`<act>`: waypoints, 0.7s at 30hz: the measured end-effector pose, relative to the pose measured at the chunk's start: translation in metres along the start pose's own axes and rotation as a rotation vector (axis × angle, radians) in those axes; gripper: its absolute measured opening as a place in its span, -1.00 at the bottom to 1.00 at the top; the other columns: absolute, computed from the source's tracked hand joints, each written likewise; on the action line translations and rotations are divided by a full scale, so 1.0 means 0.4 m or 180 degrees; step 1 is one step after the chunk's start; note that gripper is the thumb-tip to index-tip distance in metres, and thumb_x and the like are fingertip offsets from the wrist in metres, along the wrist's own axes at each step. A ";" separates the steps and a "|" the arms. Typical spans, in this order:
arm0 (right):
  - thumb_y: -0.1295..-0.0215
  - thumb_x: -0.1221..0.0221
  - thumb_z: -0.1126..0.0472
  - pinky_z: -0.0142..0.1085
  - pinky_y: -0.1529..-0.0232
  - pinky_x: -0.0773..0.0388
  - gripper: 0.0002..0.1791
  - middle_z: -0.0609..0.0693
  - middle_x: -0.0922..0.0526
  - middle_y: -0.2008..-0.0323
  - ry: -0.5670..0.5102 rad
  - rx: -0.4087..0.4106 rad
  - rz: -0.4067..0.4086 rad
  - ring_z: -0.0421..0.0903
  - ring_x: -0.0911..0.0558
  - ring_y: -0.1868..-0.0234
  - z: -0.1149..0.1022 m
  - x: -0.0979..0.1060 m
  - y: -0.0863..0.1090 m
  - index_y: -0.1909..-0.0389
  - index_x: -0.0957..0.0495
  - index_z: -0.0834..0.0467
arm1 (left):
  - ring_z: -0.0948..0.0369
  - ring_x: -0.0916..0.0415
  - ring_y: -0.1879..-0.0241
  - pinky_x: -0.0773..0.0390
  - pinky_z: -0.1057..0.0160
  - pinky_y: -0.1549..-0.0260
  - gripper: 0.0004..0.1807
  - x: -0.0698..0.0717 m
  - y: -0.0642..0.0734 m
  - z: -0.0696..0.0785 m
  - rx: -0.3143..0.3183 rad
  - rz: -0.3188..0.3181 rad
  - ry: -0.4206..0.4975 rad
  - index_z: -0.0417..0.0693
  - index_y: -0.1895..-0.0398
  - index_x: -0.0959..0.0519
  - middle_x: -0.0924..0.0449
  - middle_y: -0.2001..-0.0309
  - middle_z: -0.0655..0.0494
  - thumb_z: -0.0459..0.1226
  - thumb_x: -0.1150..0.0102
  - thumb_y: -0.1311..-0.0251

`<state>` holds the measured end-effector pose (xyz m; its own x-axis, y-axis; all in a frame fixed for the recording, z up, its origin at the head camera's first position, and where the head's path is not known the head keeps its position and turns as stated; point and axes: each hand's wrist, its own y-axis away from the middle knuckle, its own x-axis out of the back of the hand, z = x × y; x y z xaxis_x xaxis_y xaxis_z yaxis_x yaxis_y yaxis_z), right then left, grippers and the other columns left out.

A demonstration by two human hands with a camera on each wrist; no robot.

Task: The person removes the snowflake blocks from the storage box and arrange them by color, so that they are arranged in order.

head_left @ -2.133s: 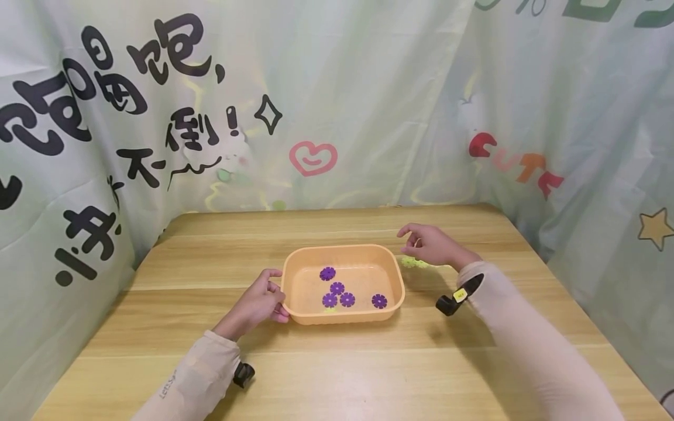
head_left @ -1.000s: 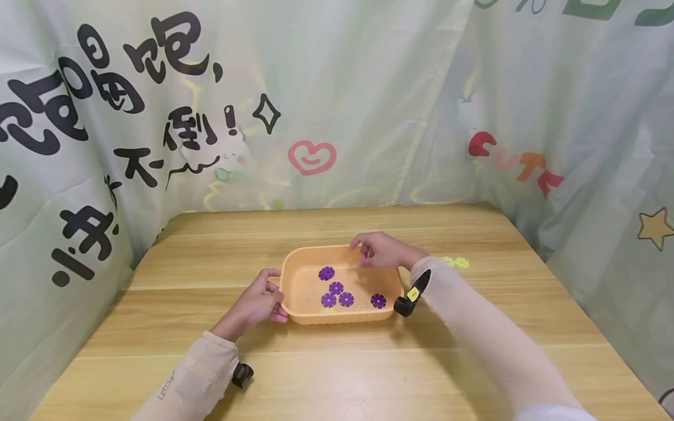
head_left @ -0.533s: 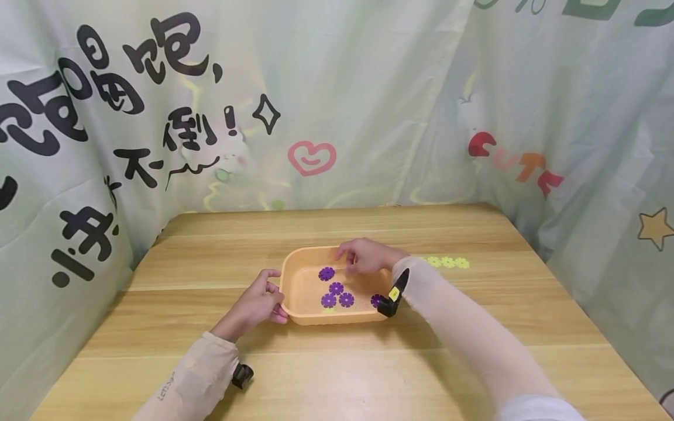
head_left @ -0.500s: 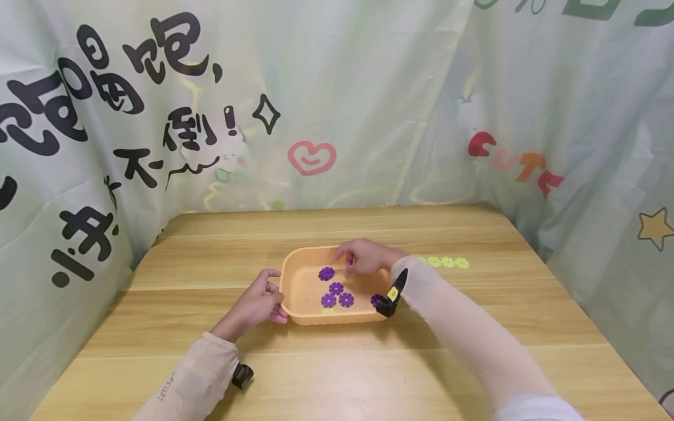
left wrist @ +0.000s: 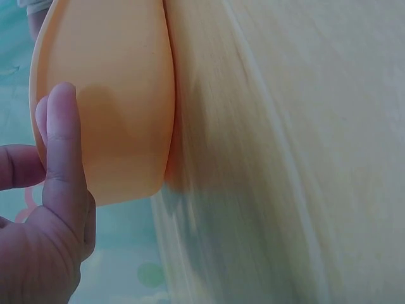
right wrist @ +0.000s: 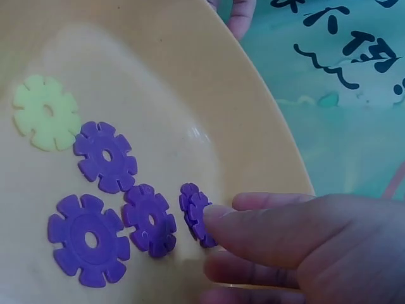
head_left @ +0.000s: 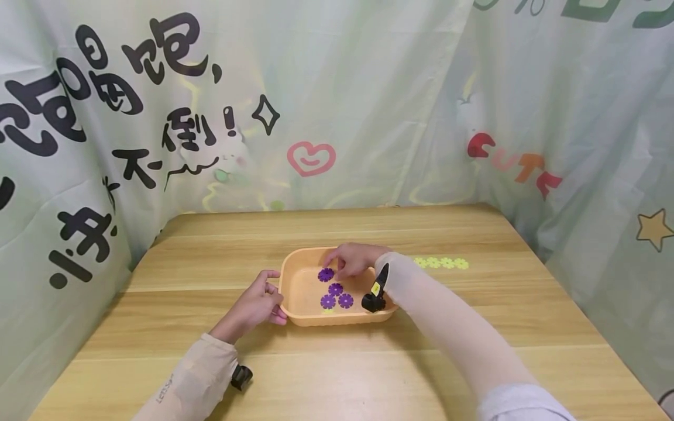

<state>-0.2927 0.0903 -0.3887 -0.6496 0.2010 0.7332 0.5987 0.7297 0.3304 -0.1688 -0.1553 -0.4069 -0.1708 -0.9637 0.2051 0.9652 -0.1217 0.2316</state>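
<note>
A shallow orange plastic tray (head_left: pixel 310 320) sits on the table, its left end gripped by my left hand (head_left: pixel 259 301). In the left wrist view, that hand's fingers lie along the tray's outer wall and rim. Several purple notched flower discs (head_left: pixel 345 301) lie inside, with a yellow-green disc (right wrist: pixel 47 114) beside them. My right hand (head_left: pixel 355 259) reaches over the back of the tray. Its fingers are at a rear purple disc (head_left: pixel 325 274), which looks like two stacked pieces in the right wrist view. The thumb overlaps their edge; no firm pinch shows.
A row of several yellow-green discs (head_left: pixel 446 263) lies on the wooden table (head_left: pixel 337 374) to the right of the tray, partly behind my right forearm. A printed cloth curtain (head_left: pixel 368 105) hangs behind and on both sides of the table.
My right hand moved left from the yellow-green row, over the tray, to the rear purple disc. More of the row has come into view. My left hand stays on the tray's left end.
</note>
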 end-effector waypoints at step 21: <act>-0.19 -0.19 0.52 -0.42 0.66 -0.38 -0.55 0.04 -0.49 0.24 -0.0478 -0.0523 -0.0228 -0.15 -0.41 0.60 -0.007 -0.025 -0.020 0.04 -0.50 -0.04 | 0.02 -0.56 0.50 -0.72 0.07 0.48 -0.44 0.002 0.000 -0.007 -0.0023 -0.0009 -0.0003 -0.22 -0.32 -0.12 -0.30 0.20 -0.19 -0.55 0.10 -0.24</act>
<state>-0.2897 0.0806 -0.3973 -0.7482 0.2565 0.6119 0.6089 0.6318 0.4797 -0.1684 -0.1565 -0.4096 -0.1737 -0.9632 0.2053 0.9661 -0.1262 0.2254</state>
